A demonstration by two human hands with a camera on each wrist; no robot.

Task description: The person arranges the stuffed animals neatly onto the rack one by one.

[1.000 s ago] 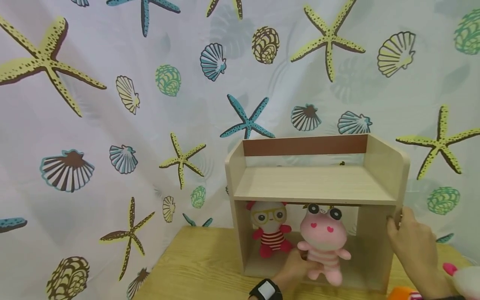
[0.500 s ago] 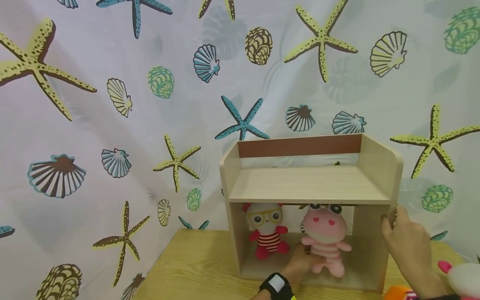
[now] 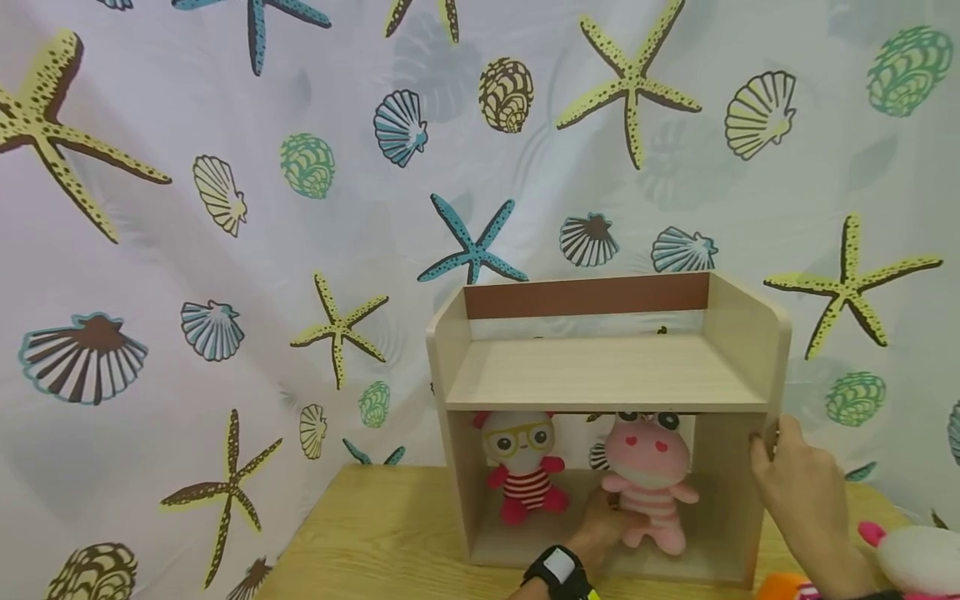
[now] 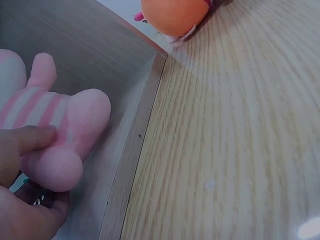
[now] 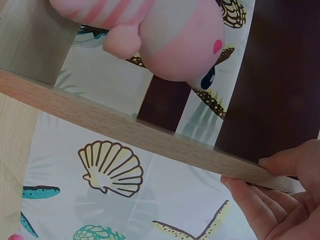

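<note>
In the head view a pink plush toy (image 3: 647, 458) with striped body, big eyes and heart marks is inside the lower compartment of a small wooden shelf (image 3: 607, 404). My left hand (image 3: 606, 527) grips its leg from the left; the left wrist view shows the thumb on the striped body (image 4: 37, 112) and fingers beneath. Its eye tops are partly hidden by the shelf board. On the shelf's right side panel (image 5: 150, 137), my right hand (image 3: 806, 492) pinches the front edge between thumb and fingers. A panda plush (image 3: 521, 458) with yellow glasses sits in the compartment's left side.
The shelf stands on a wood-grain table (image 3: 382, 533). Right of it lie an orange plush toy (image 4: 175, 17) and a white-and-pink plush toy (image 3: 918, 558), partly cut off. A curtain (image 3: 247, 208) printed with starfish and shells hangs behind.
My left hand has pushed the pink plush toy deeper into the compartment, its eyes passing partly behind the board. My right hand keeps its grip on the panel. The head view has shifted slightly right.
</note>
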